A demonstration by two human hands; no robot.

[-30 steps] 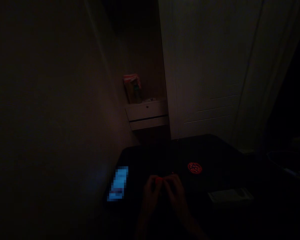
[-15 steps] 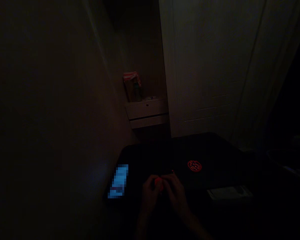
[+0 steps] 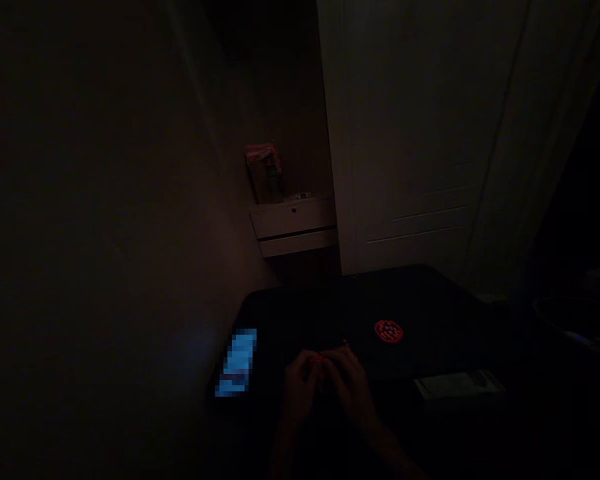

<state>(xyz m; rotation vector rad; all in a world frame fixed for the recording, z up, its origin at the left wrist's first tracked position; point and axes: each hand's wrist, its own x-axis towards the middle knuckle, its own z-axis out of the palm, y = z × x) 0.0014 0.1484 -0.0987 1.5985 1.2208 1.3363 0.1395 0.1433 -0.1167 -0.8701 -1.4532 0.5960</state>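
Dimly lit throughout; outlines at the table were faint. The left hand was narrowed, its thumb and fingers pinched on a small red object above the near part of the dark tabletop. The right hand met it from the other side, fingers bent and tips drawn in close to the object; whether it also gripped could not be told. The object's shape was mostly covered by the fingers. A small red speck showed just beyond the right hand's fingers.

A round red-rimmed piece with red marks inside its rim lay flat on the table, beyond the right hand and to its right. A pale flat packet lay nearer and farther right; its surface detail was too dark to read. A blue-lit rectangle, coarsely pixelated, sat near the left edge of the table, apart from the left hand.

Behind the table, a drawer unit bore a box-like item with a red-and-white striped top and a greenish upright item beside it. A large pale panel stood to the right.
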